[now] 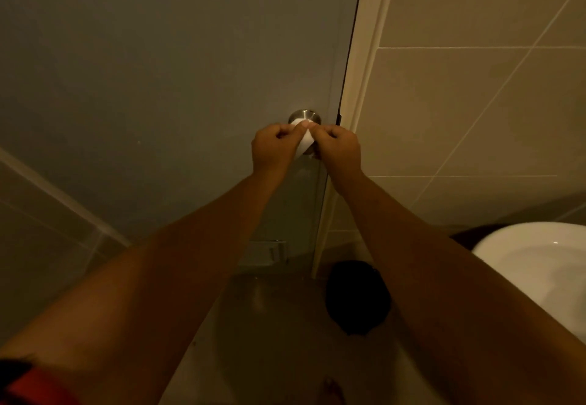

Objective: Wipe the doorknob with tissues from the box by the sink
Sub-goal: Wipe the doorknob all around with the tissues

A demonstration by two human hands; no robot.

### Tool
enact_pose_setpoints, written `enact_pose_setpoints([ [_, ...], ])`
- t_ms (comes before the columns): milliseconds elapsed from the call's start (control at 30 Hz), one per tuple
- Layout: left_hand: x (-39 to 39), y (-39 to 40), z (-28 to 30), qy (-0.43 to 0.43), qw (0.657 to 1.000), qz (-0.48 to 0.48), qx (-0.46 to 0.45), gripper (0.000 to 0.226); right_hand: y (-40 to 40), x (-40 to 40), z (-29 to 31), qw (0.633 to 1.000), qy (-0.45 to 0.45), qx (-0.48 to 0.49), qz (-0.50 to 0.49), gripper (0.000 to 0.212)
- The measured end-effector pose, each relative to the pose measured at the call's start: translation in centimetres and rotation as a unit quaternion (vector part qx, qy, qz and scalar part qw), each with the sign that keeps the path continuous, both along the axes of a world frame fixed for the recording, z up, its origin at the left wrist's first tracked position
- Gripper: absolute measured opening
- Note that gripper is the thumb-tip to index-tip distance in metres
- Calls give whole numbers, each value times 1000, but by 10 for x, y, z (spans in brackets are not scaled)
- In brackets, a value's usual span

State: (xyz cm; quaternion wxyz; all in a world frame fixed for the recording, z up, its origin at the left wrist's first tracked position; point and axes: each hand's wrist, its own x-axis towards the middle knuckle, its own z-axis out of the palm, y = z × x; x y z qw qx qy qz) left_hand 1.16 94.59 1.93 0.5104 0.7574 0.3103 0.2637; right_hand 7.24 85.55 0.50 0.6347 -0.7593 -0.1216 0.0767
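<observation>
A round metal doorknob (pixel 303 116) sticks out of the grey-blue door (pixel 177 81) near its right edge. A white tissue (pixel 305 142) is draped over the knob's front and hides most of it; only the knob's base plate shows above. My left hand (pixel 275 148) pinches the tissue's left side with curled fingers. Just right of it, my right hand (pixel 338 149) grips the tissue's right side. Both hands sit directly in front of the knob, nearly touching each other. No tissue box is in view.
A white door frame (pixel 358 93) and beige tiled wall (pixel 469 103) stand to the right. A white sink (pixel 539 265) juts in at the lower right. A dark round bin (pixel 356 296) sits on the floor beneath it.
</observation>
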Motion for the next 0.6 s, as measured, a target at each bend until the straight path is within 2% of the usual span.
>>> enact_pose_setpoints([
  [67, 0, -2, -2, -14, 1000, 3, 27, 30, 0, -2, -1, 999, 41, 20, 11, 27],
  [167, -1, 0, -3, -17, 1000, -1, -7, 30, -1, -4, 1, 1000, 14, 9, 25, 20],
  [267, -1, 4, -8, -12, 990, -6, -141, 37, 0, -5, 7, 998, -27, -18, 49, 20],
  [333, -1, 2, -12, -32, 957, -8, -288, 47, 2, -4, 11, 995, -65, -41, 61, 17],
  [400, -2, -5, -14, -64, 930, -10, -362, 47, 3, -2, 13, 993, -91, -51, 64, 16],
  [467, 0, -8, -13, -65, 943, 5, -326, 41, 2, -3, 10, 995, -63, -27, 66, 17],
  [533, 1, -6, -11, -38, 977, 17, -208, 37, 1, -4, 3, 997, 13, 33, 72, 19],
  [600, 2, -1, -8, -30, 996, 10, -84, 31, 0, -7, 0, 989, 81, 99, 75, 19],
])
